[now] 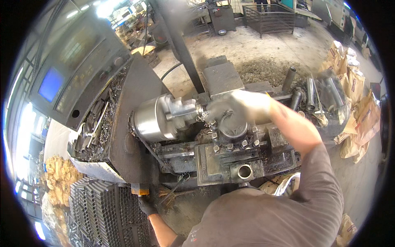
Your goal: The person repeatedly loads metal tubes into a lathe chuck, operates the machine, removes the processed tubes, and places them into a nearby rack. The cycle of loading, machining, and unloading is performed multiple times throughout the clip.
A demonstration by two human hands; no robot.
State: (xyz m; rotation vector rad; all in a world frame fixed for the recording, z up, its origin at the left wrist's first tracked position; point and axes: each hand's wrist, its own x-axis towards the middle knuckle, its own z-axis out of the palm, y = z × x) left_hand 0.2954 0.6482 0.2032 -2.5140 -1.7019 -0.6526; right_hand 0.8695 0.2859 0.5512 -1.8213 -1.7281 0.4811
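My right hand (247, 106), in a pale glove darkened at the fingers, reaches over the tool post (234, 126) of a lathe. It is blurred by motion, so its finger pose and any contact cannot be made out. Just left of it, a short shiny metal workpiece (185, 109) sits in the jaws of the lathe chuck (152, 119). Curled chips cling at the workpiece's right end. Down at the lower left, my left hand (147, 205), in a dark glove, is at the underside of an orange-yellow block (140, 189) below the headstock. Its fingers are mostly hidden.
Stacked metal tubes (92, 206) stand at the lower left. A chip-filled tray (96, 127) with tools tops the headstock, beside a control panel (61, 78). Loose tubes (311, 94) lie at the right, near brown paper sacks (362, 119). Chips (267, 72) are heaped behind the lathe.
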